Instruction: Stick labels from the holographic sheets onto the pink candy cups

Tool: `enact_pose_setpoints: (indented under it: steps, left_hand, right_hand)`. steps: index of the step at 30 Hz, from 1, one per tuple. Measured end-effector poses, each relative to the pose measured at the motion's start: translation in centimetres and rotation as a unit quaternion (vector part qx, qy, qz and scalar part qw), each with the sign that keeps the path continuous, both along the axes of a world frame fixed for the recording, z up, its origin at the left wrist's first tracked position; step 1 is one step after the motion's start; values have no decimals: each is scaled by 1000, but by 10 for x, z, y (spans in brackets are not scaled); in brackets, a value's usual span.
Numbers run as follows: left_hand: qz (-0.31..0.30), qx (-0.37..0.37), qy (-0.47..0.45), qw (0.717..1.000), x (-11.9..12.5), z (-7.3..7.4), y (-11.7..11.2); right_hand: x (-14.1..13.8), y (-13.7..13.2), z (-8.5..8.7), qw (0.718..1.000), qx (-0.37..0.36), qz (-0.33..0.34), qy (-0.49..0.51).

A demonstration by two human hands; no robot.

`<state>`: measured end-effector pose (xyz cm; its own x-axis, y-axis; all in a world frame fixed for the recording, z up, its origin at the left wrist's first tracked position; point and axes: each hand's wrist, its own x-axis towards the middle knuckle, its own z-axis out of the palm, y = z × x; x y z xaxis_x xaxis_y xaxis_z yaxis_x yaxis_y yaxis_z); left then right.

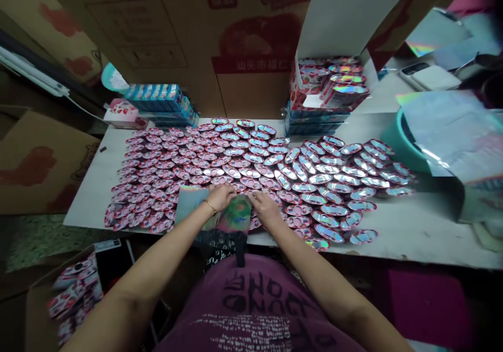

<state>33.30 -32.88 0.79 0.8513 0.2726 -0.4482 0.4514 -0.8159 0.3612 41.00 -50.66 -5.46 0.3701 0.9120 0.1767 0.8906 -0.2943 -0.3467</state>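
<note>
Sheet [238, 217] lies at the near edge of the table [440, 242], between the left hand [220, 196] and right hand [265, 205], whose finger closure cannot be determined, and a careless forward sweep could topple the oval-ended packs [251, 173] crowded beyond, toward the far carton [259, 95]

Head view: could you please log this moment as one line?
left hand: at glossy sheet, grip unclear; right hand: by its upper-right corner, grip unclear; white table: oval-topped packs crowded together

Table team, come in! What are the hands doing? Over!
Left hand, right hand: close together, grip unclear. Shiny packs crowding table. Glossy sheet partly hidden by left forearm.
</note>
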Motion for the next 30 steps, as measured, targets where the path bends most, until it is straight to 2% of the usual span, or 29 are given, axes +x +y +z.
enact_pose_setpoints:
  steps: [4,7,10,13,15,18,20,22,24,26,28,30]
  left_hand:
    - [9,-15,7,1000,-1,-6,0]
    - [4,-26,22,999,-1,-14,4]
    - [-20,1,41,999,4,-23,13]
    - [-48,57,40,996,10,-32,24]
    - [-66,74,11,995,13,-36,30]
    - [-72,58,-42,995,17,-35,37]
    - [-54,10,-82,995,22,-31,38]
    - [-33,-95,-126,987,31,-25,35]
    - [6,-253,-134,958,41,-23,27]
    - [77,-395,-104,909,50,-25,17]
    - [159,-483,-69,858,56,-31,8]
    - [226,-528,-56,817,60,-38,2]
  right_hand:
    - [-8,-4,-16,999,16,18,-42]
    - [-13,0,-20,998,37,19,-41]
    - [-18,8,-10,998,55,-16,12]
    - [-20,13,13,981,92,-76,151]
    - [-15,11,29,943,141,-131,272]
    - [2,5,43,849,197,-240,427]
    - [13,4,43,786,212,-297,498]
    - [21,5,40,732,220,-335,552]
    - [23,8,37,682,235,-363,590]
    - [22,11,36,632,259,-387,619]
    - [20,14,36,581,283,-406,646]
    - [19,17,34,537,303,-422,665]
